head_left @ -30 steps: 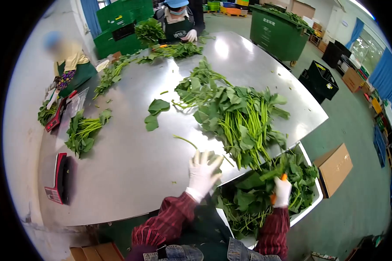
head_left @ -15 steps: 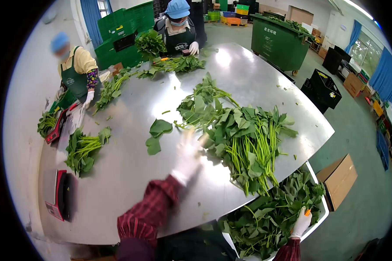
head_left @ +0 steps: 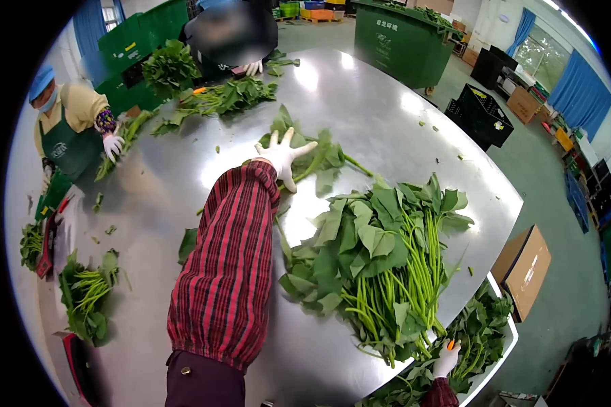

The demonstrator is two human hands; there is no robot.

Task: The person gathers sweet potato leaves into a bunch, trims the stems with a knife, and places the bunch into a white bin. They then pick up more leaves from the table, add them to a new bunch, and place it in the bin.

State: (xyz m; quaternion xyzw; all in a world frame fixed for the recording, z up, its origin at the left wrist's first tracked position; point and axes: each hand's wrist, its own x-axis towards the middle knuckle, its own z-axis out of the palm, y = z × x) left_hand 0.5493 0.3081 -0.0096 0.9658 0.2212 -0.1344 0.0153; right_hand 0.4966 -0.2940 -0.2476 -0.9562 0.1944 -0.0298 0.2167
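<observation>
My left hand [head_left: 285,157], in a white glove, reaches far over the metal table [head_left: 482,197] with its fingers spread. It lies over a few loose leafy stems [head_left: 329,154]. Nearer to me is a large heap of leafy greens [head_left: 370,237], its long green stems pointing toward the table's near edge. My right hand [head_left: 447,358], also gloved, is closed round a small orange object [head_left: 451,344]; the rest of that object is hidden. This hand is over the white bin [head_left: 511,339] of leaves below the table edge. My left sleeve partly covers a loose leaf [head_left: 187,245].
Two people stand across the table, with leafy bunches [head_left: 227,98] before them. At the left lie another bunch [head_left: 88,292] and a red-edged scale [head_left: 75,363]. A cardboard box [head_left: 523,268], black crate [head_left: 478,115] and green wheeled bin [head_left: 400,51] stand on the floor.
My left hand has reached forward to the loose stems, its fingers now spread. My right hand has moved toward the table edge, still with the orange object. The view has shifted.
</observation>
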